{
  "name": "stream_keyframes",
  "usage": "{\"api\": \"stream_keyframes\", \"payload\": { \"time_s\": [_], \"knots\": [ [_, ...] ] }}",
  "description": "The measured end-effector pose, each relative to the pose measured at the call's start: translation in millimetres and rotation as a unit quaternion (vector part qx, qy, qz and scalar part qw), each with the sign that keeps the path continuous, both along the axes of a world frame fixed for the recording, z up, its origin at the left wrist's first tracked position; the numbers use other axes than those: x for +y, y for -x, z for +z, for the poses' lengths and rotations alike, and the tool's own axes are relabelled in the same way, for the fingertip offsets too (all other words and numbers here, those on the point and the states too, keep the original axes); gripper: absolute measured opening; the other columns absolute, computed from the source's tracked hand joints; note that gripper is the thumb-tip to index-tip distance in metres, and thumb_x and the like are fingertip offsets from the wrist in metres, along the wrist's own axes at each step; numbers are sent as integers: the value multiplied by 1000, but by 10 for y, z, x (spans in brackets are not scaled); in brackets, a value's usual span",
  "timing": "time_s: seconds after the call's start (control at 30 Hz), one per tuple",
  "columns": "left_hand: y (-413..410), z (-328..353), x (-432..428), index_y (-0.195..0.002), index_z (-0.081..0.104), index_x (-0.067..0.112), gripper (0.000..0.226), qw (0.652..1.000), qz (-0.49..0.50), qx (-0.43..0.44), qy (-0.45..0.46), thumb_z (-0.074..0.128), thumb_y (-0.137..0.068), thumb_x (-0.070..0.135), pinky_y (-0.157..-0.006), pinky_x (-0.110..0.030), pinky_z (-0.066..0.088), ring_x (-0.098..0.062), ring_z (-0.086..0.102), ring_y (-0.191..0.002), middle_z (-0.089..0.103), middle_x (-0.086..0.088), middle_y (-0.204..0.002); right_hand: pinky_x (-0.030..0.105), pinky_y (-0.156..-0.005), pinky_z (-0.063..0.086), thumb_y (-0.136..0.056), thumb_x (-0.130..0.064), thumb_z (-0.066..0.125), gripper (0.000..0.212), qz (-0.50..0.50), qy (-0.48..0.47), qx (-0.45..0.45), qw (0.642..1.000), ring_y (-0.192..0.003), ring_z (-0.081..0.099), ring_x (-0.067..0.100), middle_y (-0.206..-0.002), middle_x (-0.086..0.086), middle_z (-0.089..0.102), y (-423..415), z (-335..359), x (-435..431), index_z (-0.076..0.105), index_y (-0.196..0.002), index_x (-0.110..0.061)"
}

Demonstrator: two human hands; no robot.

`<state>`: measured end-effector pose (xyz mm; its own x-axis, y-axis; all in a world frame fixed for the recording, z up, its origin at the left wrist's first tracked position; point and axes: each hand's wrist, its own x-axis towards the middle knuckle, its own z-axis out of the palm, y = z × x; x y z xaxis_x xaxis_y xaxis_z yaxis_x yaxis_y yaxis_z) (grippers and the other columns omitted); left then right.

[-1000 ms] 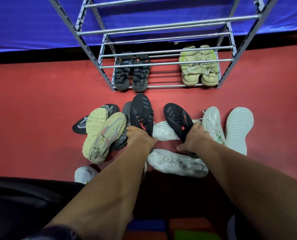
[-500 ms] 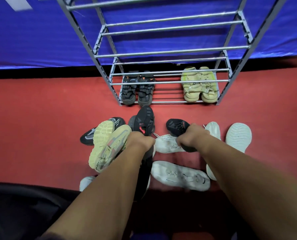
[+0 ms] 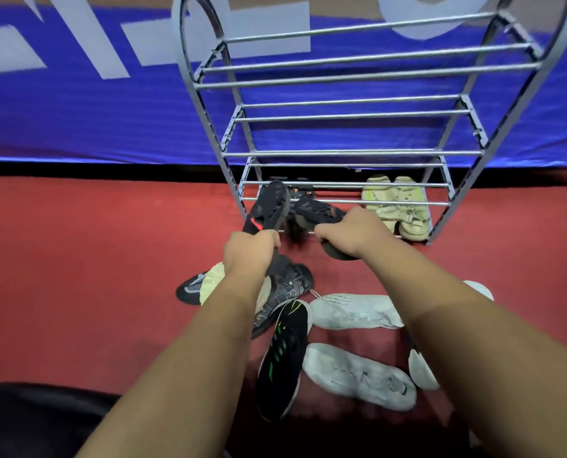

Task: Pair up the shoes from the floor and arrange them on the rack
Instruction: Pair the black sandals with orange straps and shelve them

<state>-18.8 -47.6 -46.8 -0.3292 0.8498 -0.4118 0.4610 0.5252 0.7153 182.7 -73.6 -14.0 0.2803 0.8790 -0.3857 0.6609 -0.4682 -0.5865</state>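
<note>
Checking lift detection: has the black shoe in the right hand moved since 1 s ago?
Yes. The black shoe in the right hand was down among the white shoes on the floor; now it is lifted forward to the rack, at its bottom shelf.

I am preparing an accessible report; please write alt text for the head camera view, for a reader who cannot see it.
Two bare hands each lift one black shoe toward a grey metal rack: left hand, right hand. A pale yellow-green pair already sits on the bottom shelf. White shoes and dark shoes lie on the red floor.
</note>
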Motion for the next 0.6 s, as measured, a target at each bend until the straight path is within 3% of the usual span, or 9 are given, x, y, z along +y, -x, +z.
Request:
{"api": "stream_keyframes", "payload": {
  "time_s": [0.07,0.13,0.27,0.43,0.5,0.6],
  "knots": [
    [18,24,74,-110,61,7,60,1000,-13,15,-19,79,-62,37,-54,-29,40,-22,62,-77,63,-9,-111,30,-59,46,-64,-51,73,39,-5,-24,10,1000,-72,66,24,-76,4,68,52,23,59,67,-79,-16],
    [29,8,168,-116,58,9,67,998,-20,31,-41,82,-60,38,-59,-31,41,-25,62,-83,61,-10,-115,31,-60,45,-64,-48,75,40,-18,-52,29,998,-76,66,23,-80,2,68,111,2,118,62,-86,-17],
    [28,-29,371,-112,59,10,71,997,-21,44,-59,86,-55,44,-66,-33,45,-28,64,-92,63,-7,-110,33,-66,46,-68,-43,77,45,-46,-99,51,993,-83,64,24,-87,-3,65,181,-132,236,56,-99,-17],
    [14,-148,684,-109,62,9,72,995,-16,64,-79,84,-52,49,-72,-34,50,-28,66,-93,66,-6,-107,41,-80,59,-54,-55,68,65,-81,-118,64,988,-91,68,26,-102,2,69,194,-397,518,58,-108,-20],
    [12,-243,818,-107,64,11,73,994,-14,66,-88,82,-50,53,-71,-33,50,-26,67,-89,68,-5,-106,42,-83,59,-55,-55,70,66,-84,-119,66,987,-95,67,25,-106,1,67,192,-466,659,57,-111,-22],
    [11,-443,1036,-107,66,13,80,992,-8,74,-101,77,-45,63,-84,-40,58,-25,68,-92,69,-3,-105,42,-84,58,-55,-54,71,62,-84,-134,64,985,-96,66,24,-102,-2,68,187,-617,922,60,-109,-25]
  ]
}}
